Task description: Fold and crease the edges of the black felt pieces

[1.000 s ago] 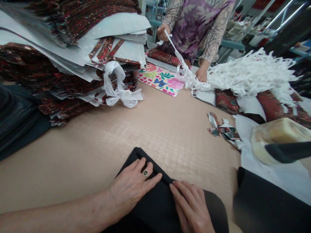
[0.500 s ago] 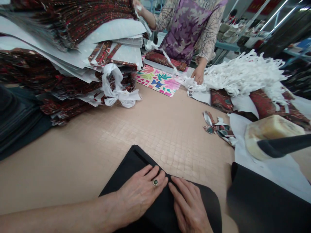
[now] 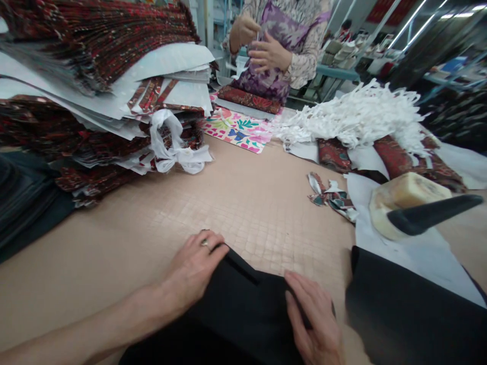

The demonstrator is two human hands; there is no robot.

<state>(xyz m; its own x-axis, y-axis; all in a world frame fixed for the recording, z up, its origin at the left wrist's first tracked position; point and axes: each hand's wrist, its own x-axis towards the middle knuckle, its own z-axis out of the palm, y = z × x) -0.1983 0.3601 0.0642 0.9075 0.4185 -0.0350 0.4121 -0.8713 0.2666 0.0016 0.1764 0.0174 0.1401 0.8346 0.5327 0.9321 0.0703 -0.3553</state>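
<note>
A piece of black fabric (image 3: 243, 314) lies on the table in front of me, with a narrow dark strip or slit near its far edge. My left hand (image 3: 194, 266), wearing a ring, is closed over the fabric's far left corner, thumb on top and fingertips bent over the edge. On the right side of the same piece rests my right hand (image 3: 314, 309), its fingers stretched out along the far edge and the thumb apart from them. The near part of the fabric runs out of view at the bottom.
Patterned fabric stacks (image 3: 95, 61) tied with white strips rise at the left, beside dark fabric (image 3: 23, 197). A co-worker (image 3: 274, 40) stands across the table by white strips (image 3: 353, 114). At right are a cream block with a black handle (image 3: 414, 203) and more black fabric (image 3: 411, 309).
My left hand has moved left and away from me to the fabric's corner. My right hand has shifted right, so the hands are farther apart. The co-worker's hands have lifted off the table.
</note>
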